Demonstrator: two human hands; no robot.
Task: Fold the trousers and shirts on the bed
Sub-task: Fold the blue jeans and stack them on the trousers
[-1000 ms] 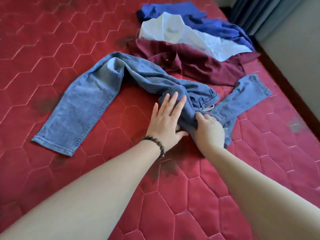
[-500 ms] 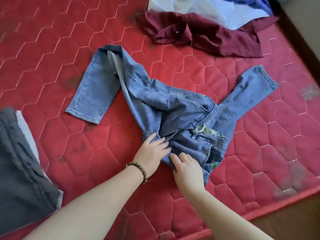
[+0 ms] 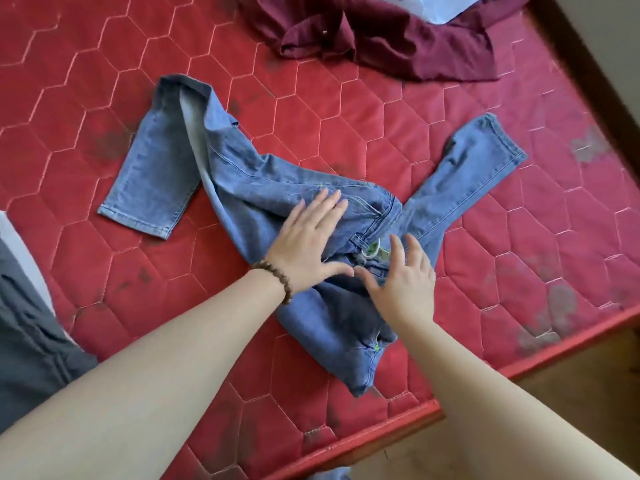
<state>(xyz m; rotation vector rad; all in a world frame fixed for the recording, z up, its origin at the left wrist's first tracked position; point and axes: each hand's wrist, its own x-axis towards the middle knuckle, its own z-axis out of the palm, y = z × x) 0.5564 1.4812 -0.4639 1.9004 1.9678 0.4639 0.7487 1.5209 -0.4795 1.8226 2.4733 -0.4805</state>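
Blue jeans (image 3: 242, 174) lie crumpled on the red quilted mattress (image 3: 381, 126), one leg bent to the left, the other pointing up right. My left hand (image 3: 308, 244), with a bead bracelet at the wrist, lies flat with straight fingers on the waist part. My right hand (image 3: 403, 275) rests flat with spread fingers just right of it, by the waistband and its green label. A maroon shirt (image 3: 398, 39) lies bunched at the top, with a corner of a white garment (image 3: 446, 8) above it.
Dark grey fabric (image 3: 27, 327) with a white edge lies at the left border. The mattress's near edge (image 3: 398, 431) runs diagonally at the bottom right, with brown floor (image 3: 571, 382) beyond. A dark bed frame edge (image 3: 595, 71) lies at the upper right.
Both hands have released the bunched waist and now lie flat on it. The jeans have come closer to the near edge, and the view has tilted down.
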